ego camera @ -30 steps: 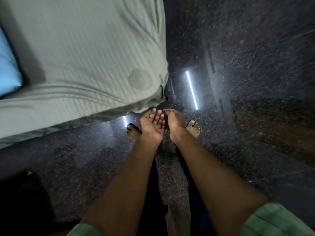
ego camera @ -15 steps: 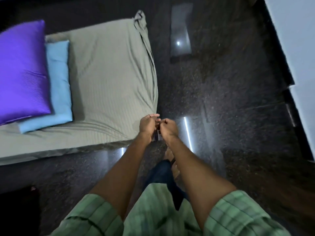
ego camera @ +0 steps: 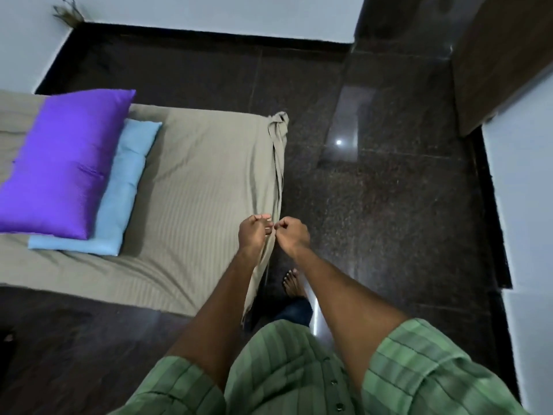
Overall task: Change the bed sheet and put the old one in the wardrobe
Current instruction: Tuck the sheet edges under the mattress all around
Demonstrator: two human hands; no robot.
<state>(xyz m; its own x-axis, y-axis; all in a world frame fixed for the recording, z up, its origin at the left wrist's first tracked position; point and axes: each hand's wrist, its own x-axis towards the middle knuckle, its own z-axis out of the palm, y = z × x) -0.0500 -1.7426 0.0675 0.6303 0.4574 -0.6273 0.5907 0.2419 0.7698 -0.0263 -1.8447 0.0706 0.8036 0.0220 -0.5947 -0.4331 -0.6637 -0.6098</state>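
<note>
While the person is standing at the right side of the low bed, both hands are meeting just above the bed's right edge. The left hand (ego camera: 254, 232) is curling its fingers loosely, with the fingertips pointing toward the right hand (ego camera: 293, 233), whose fingers are curling into a tight grip; the two hands are almost touching. It is not clear whether either grip is really pinching the cloth, because the fingertips are small and a little blurred, so I cannot tell the state of the grips. The beige striped cotton bed sheet (ego camera: 191, 211) is lying spread over the mattress on the dark speckled stone floor (ego camera: 374, 220), and one gathered fold of it is running along the right edge, knotted at the far corner and hanging down below the left wrist. On the left part of the sheet the shiny purple square pillow (ego camera: 62, 163) is lying on top of the light blue flat pillow (ego camera: 119, 199). The person is wearing a green checked shirt (ego camera: 284, 369), and one bare foot (ego camera: 291, 283) is showing on the floor just beside the bed. A brown wooden panel (ego camera: 502, 55) is standing at the upper right, next to the pale wall.
</note>
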